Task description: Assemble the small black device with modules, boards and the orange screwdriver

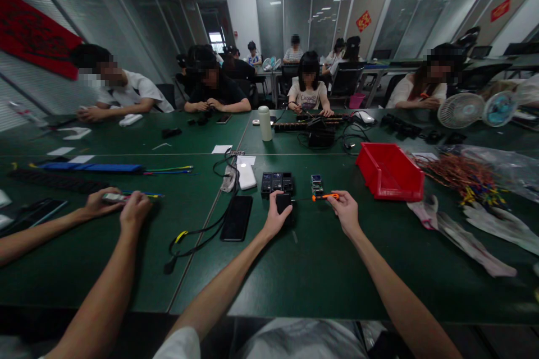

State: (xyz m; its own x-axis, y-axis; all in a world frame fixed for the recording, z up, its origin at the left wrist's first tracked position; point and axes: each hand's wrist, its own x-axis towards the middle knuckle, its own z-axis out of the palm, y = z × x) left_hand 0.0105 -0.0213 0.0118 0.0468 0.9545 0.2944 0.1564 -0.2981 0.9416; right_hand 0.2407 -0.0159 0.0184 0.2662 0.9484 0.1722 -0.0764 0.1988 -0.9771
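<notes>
My left hand (278, 216) grips a small black box (286, 202), thumb and fingers on its near and left sides. Between the fingertips of my right hand (347, 213) is an orange-handled screwdriver (325, 197), lying nearly level. Its thin dark shaft points left toward the box; I cannot tell whether the tip touches it. Just behind the box sits a black case (277, 183) with several compartments. A small green circuit board (316, 183) rests on the table behind the screwdriver.
Left of my hands lie a black phone (236, 219), a white power bank (246, 174) and a looped black cable (197, 231). A red bin (389, 174), gloves (467, 238) and copper wires (457, 174) are at right. A co-worker's hands (133, 212) work at left.
</notes>
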